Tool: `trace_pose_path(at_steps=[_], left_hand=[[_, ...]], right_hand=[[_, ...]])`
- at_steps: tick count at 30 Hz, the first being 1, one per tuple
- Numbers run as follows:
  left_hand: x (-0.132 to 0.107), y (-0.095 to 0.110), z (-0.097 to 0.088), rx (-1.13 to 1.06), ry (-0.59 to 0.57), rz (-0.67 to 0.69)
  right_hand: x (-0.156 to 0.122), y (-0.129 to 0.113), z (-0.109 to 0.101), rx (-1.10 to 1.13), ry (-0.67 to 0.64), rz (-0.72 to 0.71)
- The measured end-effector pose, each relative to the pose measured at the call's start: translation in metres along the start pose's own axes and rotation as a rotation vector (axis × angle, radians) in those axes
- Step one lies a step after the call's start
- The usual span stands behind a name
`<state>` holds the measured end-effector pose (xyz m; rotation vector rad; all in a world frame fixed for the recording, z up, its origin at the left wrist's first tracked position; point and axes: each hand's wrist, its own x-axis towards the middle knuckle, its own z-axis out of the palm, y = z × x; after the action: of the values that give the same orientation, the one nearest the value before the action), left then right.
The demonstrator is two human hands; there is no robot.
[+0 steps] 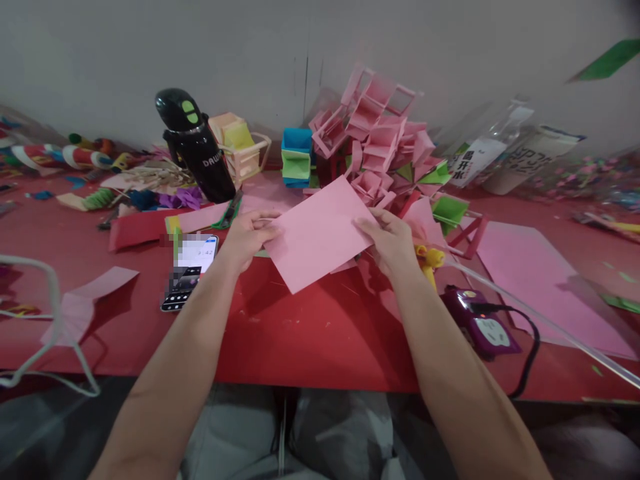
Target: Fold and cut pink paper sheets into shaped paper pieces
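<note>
A flat sheet of pink paper (320,233) is held up above the red table, tilted, between my two hands. My left hand (247,239) pinches its left edge, thumb on top and fingers behind. On the opposite edge, my right hand (391,240) grips it the same way. Behind the sheet rises a heap of folded pink paper chairs (377,133). A blue and green folded paper piece (297,158) stands just left of that heap. Close to my left forearm lies a lit phone (193,267).
A black bottle (203,150) stands at the back left. Larger pink sheets (540,280) lie at right, beside a purple device (483,323) with a cable. A clear plastic bottle (487,147) leans at the back right. A white frame (55,300) sits at the left edge.
</note>
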<state>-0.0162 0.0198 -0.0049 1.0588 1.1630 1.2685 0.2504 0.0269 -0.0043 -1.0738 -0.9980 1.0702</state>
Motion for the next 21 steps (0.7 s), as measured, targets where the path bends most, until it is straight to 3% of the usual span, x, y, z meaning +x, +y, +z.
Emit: trace_pose_path(at_steps=[3,5,9,11,13,17,21], left_hand=[[-0.007,0.007,-0.001,0.06,-0.238,-0.108],[-0.012,0.011,0.0,0.116,-0.35,-0.115],[-0.017,0.012,0.003,0.189,-0.449,-0.094],[-0.018,0.011,0.005,0.183,-0.495,-0.119],[-0.019,0.008,0.008,0.122,-0.486,-0.143],[-0.019,-0.001,0.023,-0.022,-0.262,-0.101],[-0.02,-0.008,0.041,-0.085,-0.161,-0.093]], right_hand=[[0.001,-0.005,-0.003,0.046,0.041,0.003],[-0.001,-0.009,-0.006,0.023,-0.035,0.06],[-0.01,-0.016,-0.008,-0.102,-0.28,0.205],[-0.012,-0.017,-0.005,-0.126,-0.328,0.201],[-0.013,-0.015,0.0,-0.103,-0.289,0.157],[-0.011,-0.004,0.007,0.001,-0.191,0.057],[-0.013,0.003,0.011,-0.189,-0.206,-0.053]])
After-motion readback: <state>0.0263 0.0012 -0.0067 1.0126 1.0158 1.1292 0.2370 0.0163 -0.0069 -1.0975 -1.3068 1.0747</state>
